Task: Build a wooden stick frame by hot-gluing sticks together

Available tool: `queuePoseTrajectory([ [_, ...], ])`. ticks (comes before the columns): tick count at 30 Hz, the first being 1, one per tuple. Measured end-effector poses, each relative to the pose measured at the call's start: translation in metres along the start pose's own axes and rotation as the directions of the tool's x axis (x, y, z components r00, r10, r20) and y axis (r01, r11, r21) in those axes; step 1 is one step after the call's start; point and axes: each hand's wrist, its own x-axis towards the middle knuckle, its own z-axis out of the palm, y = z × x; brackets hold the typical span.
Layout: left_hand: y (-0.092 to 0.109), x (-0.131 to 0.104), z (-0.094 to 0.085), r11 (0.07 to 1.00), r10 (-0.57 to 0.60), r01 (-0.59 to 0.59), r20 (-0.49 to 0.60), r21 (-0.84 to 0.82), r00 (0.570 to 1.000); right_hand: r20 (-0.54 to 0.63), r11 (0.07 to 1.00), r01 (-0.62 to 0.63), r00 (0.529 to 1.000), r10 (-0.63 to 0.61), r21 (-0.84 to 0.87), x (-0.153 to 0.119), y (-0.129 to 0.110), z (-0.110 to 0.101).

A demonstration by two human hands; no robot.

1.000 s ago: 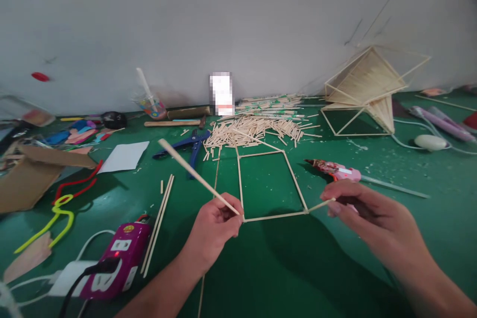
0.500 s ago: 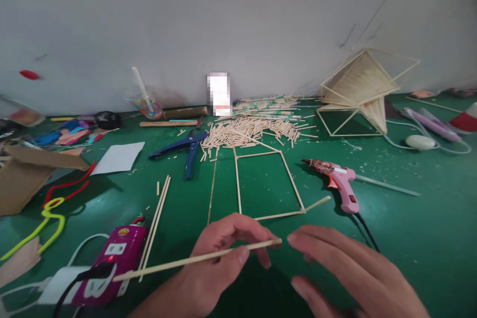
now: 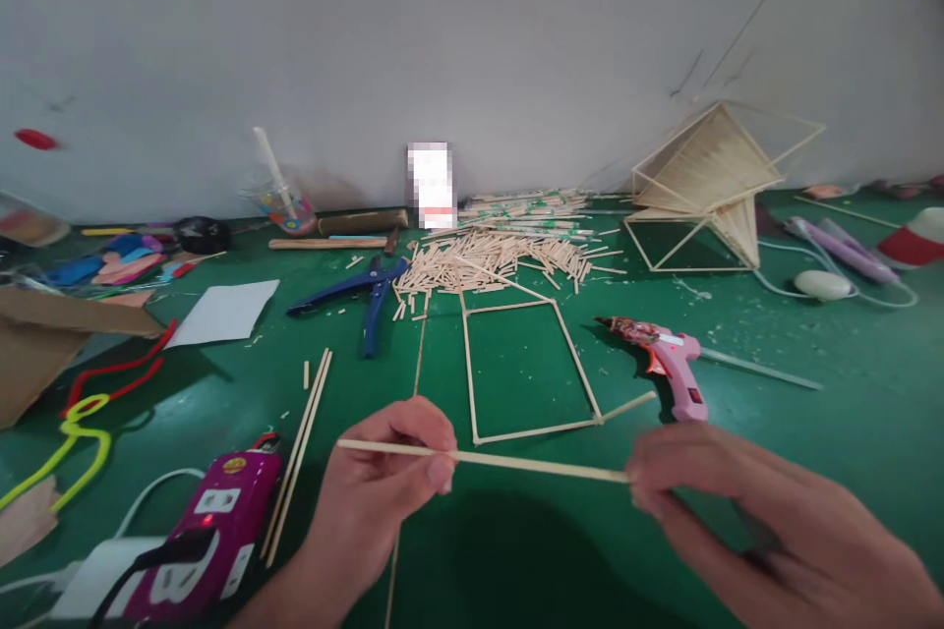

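Note:
A thin wooden stick [image 3: 542,465] stretches nearly level between my two hands, above the green table. My left hand [image 3: 394,467] pinches it between thumb and fingers left of its middle. At its right end, my right hand [image 3: 737,501] has the tip between thumb and fingertips. Just beyond the stick lies a square frame of glued sticks [image 3: 472,373], with one short stick jutting from its near right corner and others at its far side. A pink glue gun [image 3: 678,364] rests to the right of the frame, beyond my right hand.
A pile of short sticks [image 3: 494,260] lies behind the frame, blue cutters [image 3: 376,300] to its left. Two long sticks [image 3: 299,452] and a magenta power strip [image 3: 213,521] are at left. A stick-built model [image 3: 708,187] stands back right.
My right hand has closed on the stick's right end. The stick has swung more level and shifted right through my left hand's grip, and my hands are farther apart.

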Motion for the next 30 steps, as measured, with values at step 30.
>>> queuePoseTrajectory([
  [30,-0.034,0.012,-0.012,0.409,0.013,-0.203,0.217,0.890,0.976,-0.235,0.957,-0.206,0.959,0.157,-0.204,0.001,0.023,-0.011],
])
